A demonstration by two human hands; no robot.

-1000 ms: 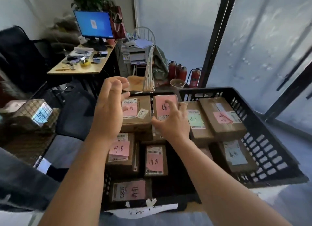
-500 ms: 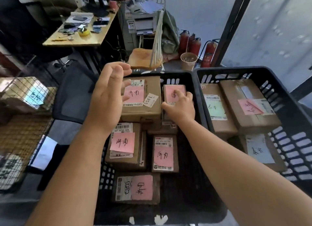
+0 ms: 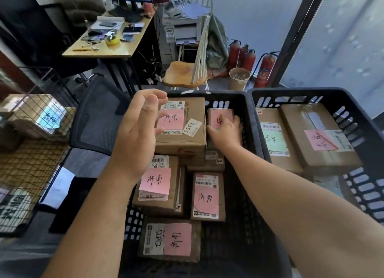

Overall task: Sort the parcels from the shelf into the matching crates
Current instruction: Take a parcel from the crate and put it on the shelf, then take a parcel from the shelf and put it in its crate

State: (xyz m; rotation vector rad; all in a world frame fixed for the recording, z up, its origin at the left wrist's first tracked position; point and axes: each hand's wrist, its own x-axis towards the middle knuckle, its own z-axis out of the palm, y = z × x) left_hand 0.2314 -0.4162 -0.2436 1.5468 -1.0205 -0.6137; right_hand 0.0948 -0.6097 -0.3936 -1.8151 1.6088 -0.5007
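Two black slotted plastic crates stand side by side, rims touching: the left crate (image 3: 239,100) and the right crate (image 3: 353,95). The left crate holds six visible brown cardboard parcels, five showing a pink handwritten note. Largest is the big parcel (image 3: 188,141) at the far left corner, long axis running away from the viewer, with a white tag reading 1355 beside its pink note. Next, the mid-left parcel (image 3: 160,203), long axis also front to back, pink note under a barcode label. The near parcel (image 3: 195,241) lies crosswise, its writing turned sideways. The slim parcel (image 3: 207,196) at centre lies lengthwise front to back. A low parcel (image 3: 205,163), no coloured note showing, sits partly beneath the others. Smallest, the small parcel (image 3: 221,116) in the far right corner of the left crate, pink-noted, stands just beside the big parcel. The right crate shows two parcels clearly, one with a green note (image 3: 274,139), one with a pink note (image 3: 318,140), both lengthwise; a third below is partly hidden. The right hand (image 3: 226,132) rests on the small parcel, fingers curled over its right edge. The left hand (image 3: 139,130) hovers above the big parcel's left edge, fingers spread loosely and holding nothing.
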